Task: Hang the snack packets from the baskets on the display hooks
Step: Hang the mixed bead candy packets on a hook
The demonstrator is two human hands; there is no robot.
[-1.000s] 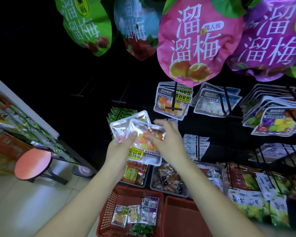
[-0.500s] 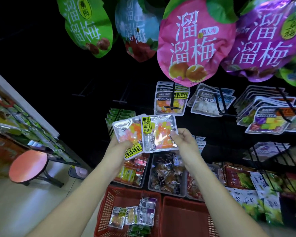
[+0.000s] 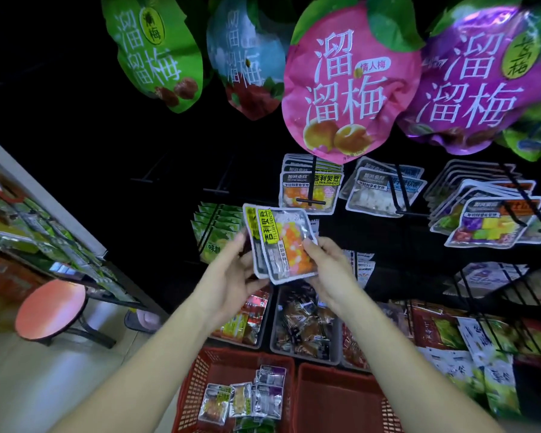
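Note:
Two clear snack packets (image 3: 286, 245) with yellow labels and orange-and-yellow sweets are stacked together, turned sideways, in front of the black rack. My left hand (image 3: 231, 273) grips their left and lower edge. My right hand (image 3: 328, 267) pinches the right edge of the front packet. Straight above them a display hook (image 3: 310, 190) carries several packets of the same kind (image 3: 310, 189). Below, the left red basket (image 3: 200, 379) holds several more small packets (image 3: 247, 401); the right red basket (image 3: 334, 401) shows no packets inside.
Big plum bags (image 3: 347, 82) hang across the top. Bare black hooks (image 3: 219, 179) jut out left of the filled ones. More hooks with packets (image 3: 494, 220) fill the right. Grey bins of snacks (image 3: 306, 329) sit under my hands. A red stool (image 3: 49, 307) stands at left.
The two packets were fanned side by side; now they are stacked, one over the other, and lifted slightly toward the hook with matching packets. My right hand shifted to the packet's right edge.

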